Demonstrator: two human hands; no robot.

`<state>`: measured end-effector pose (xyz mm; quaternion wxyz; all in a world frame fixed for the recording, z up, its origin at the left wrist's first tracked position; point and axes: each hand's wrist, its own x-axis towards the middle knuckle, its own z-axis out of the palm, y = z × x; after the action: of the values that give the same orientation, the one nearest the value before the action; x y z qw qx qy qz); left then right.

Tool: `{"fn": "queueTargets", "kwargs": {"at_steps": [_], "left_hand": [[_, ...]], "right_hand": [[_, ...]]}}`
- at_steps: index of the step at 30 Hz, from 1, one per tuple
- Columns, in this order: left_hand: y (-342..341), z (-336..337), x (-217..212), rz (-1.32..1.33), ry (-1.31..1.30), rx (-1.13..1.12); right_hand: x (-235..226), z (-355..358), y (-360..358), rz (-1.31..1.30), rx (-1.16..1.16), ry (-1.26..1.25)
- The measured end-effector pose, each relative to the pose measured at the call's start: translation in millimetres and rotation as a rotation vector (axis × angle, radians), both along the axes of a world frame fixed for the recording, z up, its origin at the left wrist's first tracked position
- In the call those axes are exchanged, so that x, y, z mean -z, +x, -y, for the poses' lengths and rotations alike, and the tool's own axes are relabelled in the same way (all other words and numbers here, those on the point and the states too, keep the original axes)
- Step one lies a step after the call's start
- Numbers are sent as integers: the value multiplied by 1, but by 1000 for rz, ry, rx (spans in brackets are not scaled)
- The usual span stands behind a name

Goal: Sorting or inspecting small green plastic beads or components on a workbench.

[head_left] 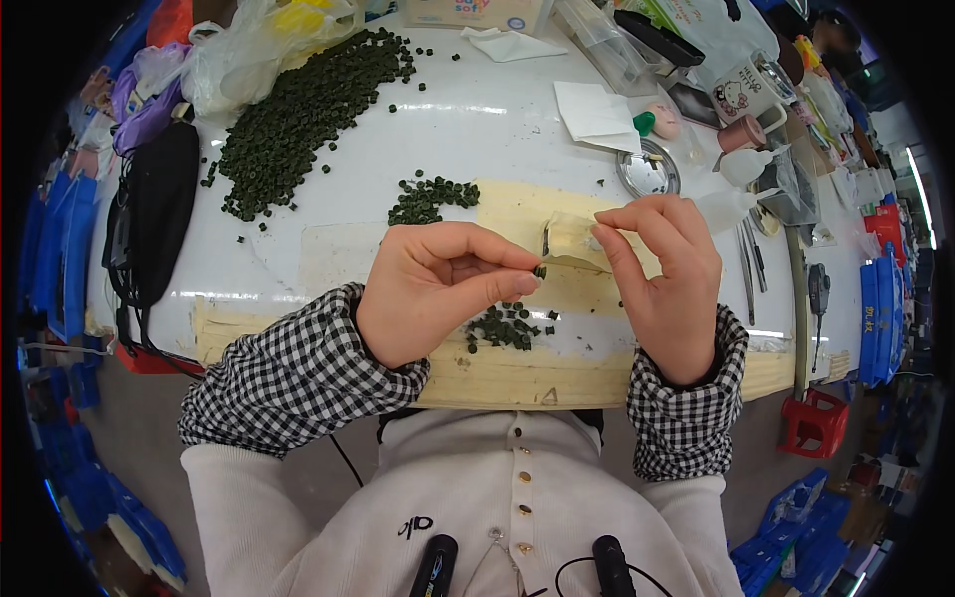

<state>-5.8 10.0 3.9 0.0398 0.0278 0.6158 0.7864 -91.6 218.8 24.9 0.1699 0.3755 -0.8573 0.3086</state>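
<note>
Between the thumb and fingers of my left hand point(423, 289) is a small dark green ring-like piece point(539, 272). My right hand point(665, 274) is closed in a pinch at the right end of a beige, tape-like folded block point(573, 239). What lies between those fingertips is too small to make out. The left fingertips are close to the block's left end. Behind my left hand is a small heap of the green pieces point(428, 199); a looser cluster point(502, 328) lies nearer, by the table's front edge.
A large pile of the same pieces point(298, 119) covers the back left, beside a black pouch point(154, 214) and plastic bags point(234, 80). On the right are a round metal dish point(649, 171), squeeze bottles point(746, 164), tweezers point(746, 269) and a mug point(746, 92). White paper point(595, 114) lies behind.
</note>
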Motion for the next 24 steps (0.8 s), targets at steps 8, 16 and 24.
{"fn": "queueTargets", "kwargs": {"at_steps": [8,16,24], "left_hand": [[0,0,1,-12,-7,9],[2,-1,0,-32,6,25],[1,-1,1,-59,20,43]], "right_hand": [[-26,-3,25,-27,-1,-342],[-3,11,28,504,-308,-552],[-1,12,26,520,-347,-523]]}}
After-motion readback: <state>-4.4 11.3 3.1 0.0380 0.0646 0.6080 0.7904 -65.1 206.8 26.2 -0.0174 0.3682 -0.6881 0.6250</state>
